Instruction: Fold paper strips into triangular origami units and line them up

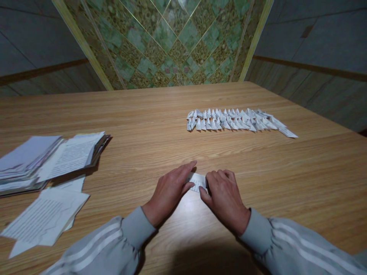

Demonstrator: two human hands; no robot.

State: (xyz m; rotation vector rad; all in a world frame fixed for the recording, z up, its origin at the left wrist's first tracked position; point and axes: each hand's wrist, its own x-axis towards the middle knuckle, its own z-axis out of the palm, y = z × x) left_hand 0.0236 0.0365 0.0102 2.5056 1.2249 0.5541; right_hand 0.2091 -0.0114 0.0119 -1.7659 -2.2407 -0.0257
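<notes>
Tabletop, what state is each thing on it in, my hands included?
Left hand: touching the small paper's left end
Right hand: fingers curled at its right end
Small paper: between both hands
Folded papers: in two rows
Paper stack: edges uneven
Loose sheets: overlapping

White paper [197,182] w/ dk print; grey sleeves [97,244], 2 white stripes ea.; grn/brn diamond-pattern wall [177,38].

Indoor room, exact type unclear; home or office possible. Wood-grain bench [137,114] under fingers [197,183]. Beyond fingers: green-and-brown diamond-patterned wall [174,42]. Grey panelled walls [321,42] either side. Paper stacks [28,156] left of fingers.
</notes>
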